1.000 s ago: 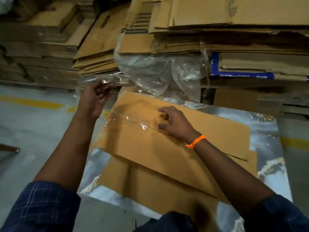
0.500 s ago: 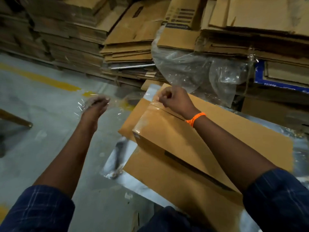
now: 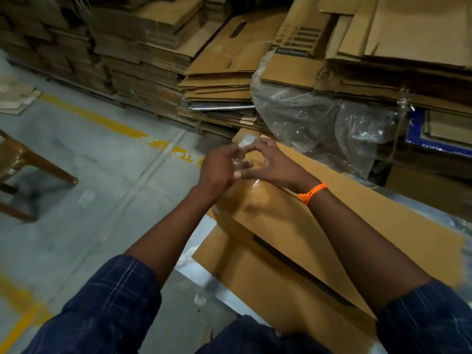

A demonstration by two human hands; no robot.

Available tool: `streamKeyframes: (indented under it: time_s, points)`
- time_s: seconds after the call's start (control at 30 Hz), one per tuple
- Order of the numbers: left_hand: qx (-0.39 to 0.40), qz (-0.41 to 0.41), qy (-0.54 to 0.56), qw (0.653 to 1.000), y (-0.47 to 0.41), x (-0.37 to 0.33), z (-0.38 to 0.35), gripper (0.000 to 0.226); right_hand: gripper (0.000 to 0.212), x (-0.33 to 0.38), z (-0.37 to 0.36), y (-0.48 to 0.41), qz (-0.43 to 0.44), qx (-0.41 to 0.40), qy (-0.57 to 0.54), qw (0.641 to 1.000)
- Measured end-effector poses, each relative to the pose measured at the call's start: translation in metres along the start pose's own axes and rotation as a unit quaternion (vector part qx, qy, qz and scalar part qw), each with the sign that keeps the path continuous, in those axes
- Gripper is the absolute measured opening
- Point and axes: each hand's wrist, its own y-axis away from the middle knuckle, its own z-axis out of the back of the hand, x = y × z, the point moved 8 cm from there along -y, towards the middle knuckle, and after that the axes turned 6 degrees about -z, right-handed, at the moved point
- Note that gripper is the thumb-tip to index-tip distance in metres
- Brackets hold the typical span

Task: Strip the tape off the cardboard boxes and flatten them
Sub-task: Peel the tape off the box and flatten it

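Note:
A flattened brown cardboard box (image 3: 319,231) lies on a shiny marbled table top (image 3: 199,241), on top of another cardboard sheet (image 3: 255,272). Both hands meet over its far left corner. My left hand (image 3: 219,169) and my right hand (image 3: 270,162), which has an orange band at the wrist, hold a crumpled piece of clear tape (image 3: 240,159) between their fingertips. More clear tape (image 3: 255,195) shines on the box's near corner below the hands.
Stacks of flattened cardboard (image 3: 204,60) fill the back and right. A crumpled clear plastic bag (image 3: 319,118) hangs beside the table. To the left lies grey floor with a yellow line (image 3: 102,118), and a brown chair (image 3: 23,162) stands at the left edge.
My left hand, which held the peeled tape out to the left, has come in to meet my right hand over the box corner. The view has swung left.

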Motion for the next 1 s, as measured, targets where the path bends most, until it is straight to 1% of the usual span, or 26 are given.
streamKeyframes:
  time_s: [0.03,0.07,0.1,0.17,0.2,0.23,0.27,0.3,0.33,0.37,0.43,0.5,0.53,0.57,0.6,0.63,0.67,0.73,0.77,0.8,0.83,0.87,0.9,0.93,0.97,1.0]
  points:
    - [-0.005,0.007,-0.011,1.0,0.0,-0.007,0.0,0.027,0.074,-0.005,-0.003,0.004,-0.001,0.0,0.036,0.999]
    - [0.003,0.006,-0.03,1.0,-0.002,-0.012,-0.004,0.027,0.076,-0.01,-0.004,0.007,0.006,-0.012,0.024,1.0]
    - [0.025,-0.003,-0.049,0.998,-0.005,-0.018,-0.008,0.027,0.067,-0.016,0.0,0.009,0.015,-0.035,-0.019,0.999]
    - [0.109,-0.011,-0.056,0.992,-0.009,-0.026,-0.017,0.027,0.04,-0.036,0.016,0.011,0.003,-0.069,-0.146,0.987]
    - [0.161,-0.003,-0.028,0.987,-0.008,-0.025,-0.018,0.027,0.029,-0.049,0.023,0.01,-0.013,-0.068,-0.204,0.976]
    - [0.208,0.02,0.03,0.977,-0.003,-0.021,-0.019,0.03,0.021,-0.062,0.029,0.011,-0.03,-0.062,-0.245,0.967]
    - [0.242,0.057,0.113,0.962,0.004,-0.015,-0.018,0.035,0.017,-0.074,0.034,0.01,-0.044,-0.063,-0.259,0.963]
    - [0.252,0.1,0.205,0.941,0.012,-0.009,-0.014,0.038,0.016,-0.08,0.038,0.009,-0.049,-0.061,-0.255,0.964]
    - [0.248,0.139,0.289,0.914,0.019,-0.002,-0.012,0.04,0.021,-0.081,0.038,0.008,-0.047,-0.053,-0.24,0.968]
    - [0.237,0.169,0.351,0.89,0.026,0.006,-0.009,0.041,0.032,-0.078,0.033,0.007,-0.042,-0.032,-0.215,0.975]
    - [0.223,0.208,0.431,0.849,0.037,0.015,-0.011,0.046,0.071,-0.064,0.013,0.007,-0.028,0.044,-0.155,0.987]
    - [0.218,0.231,0.455,0.832,0.042,0.017,-0.016,0.043,0.107,-0.046,-0.012,0.009,-0.013,0.114,-0.106,0.988]
    - [0.216,0.235,0.444,0.837,0.042,0.019,-0.019,0.039,0.115,-0.037,-0.022,0.008,0.001,0.123,-0.079,0.989]
    - [0.224,0.235,0.435,0.84,0.041,0.017,-0.021,0.036,0.113,-0.03,-0.031,0.004,0.022,0.105,-0.045,0.993]
    - [0.234,0.234,0.435,0.838,0.039,0.015,-0.022,0.036,0.103,-0.027,-0.036,-0.001,0.044,0.058,-0.014,0.997]
    - [0.236,0.234,0.459,0.824,0.037,0.012,-0.022,0.038,0.086,-0.026,-0.037,-0.005,0.061,-0.001,-0.011,0.998]
    - [0.233,0.243,0.515,0.788,0.035,0.01,-0.021,0.043,0.067,-0.028,-0.034,-0.007,0.069,-0.062,-0.028,0.995]
    - [0.217,0.291,0.627,0.689,0.035,0.009,-0.021,0.056,0.039,-0.036,-0.025,-0.007,0.067,-0.147,-0.073,0.984]
    - [0.204,0.299,0.629,0.688,0.031,0.014,-0.019,0.059,0.032,-0.04,-0.021,-0.008,0.056,-0.176,-0.081,0.98]
    - [0.191,0.285,0.567,0.749,0.028,0.022,-0.012,0.065,0.03,-0.045,-0.018,-0.011,0.04,-0.201,-0.084,0.975]
    - [0.174,0.251,0.464,0.832,0.024,0.032,-0.002,0.066,0.028,-0.054,-0.016,-0.017,0.006,-0.216,-0.107,0.97]
    - [0.144,0.203,0.365,0.897,0.019,0.043,0.01,0.064,0.024,-0.062,-0.015,-0.023,-0.047,-0.225,-0.157,0.961]
    - [0.12,0.165,0.31,0.929,0.02,0.049,0.019,0.059,0.018,-0.075,-0.017,-0.032,-0.107,-0.237,-0.203,0.944]
    - [0.121,0.143,0.287,0.939,0.025,0.055,0.02,0.057,0.014,-0.085,-0.018,-0.038,-0.164,-0.244,-0.236,0.926]
    - [0.157,0.125,0.263,0.944,0.035,0.057,0.015,0.06,0.013,-0.094,-0.019,-0.043,-0.213,-0.252,-0.25,0.91]
    - [0.22,0.114,0.223,0.943,0.051,0.059,0.001,0.069,0.014,-0.098,-0.02,-0.046,-0.245,-0.256,-0.261,0.898]
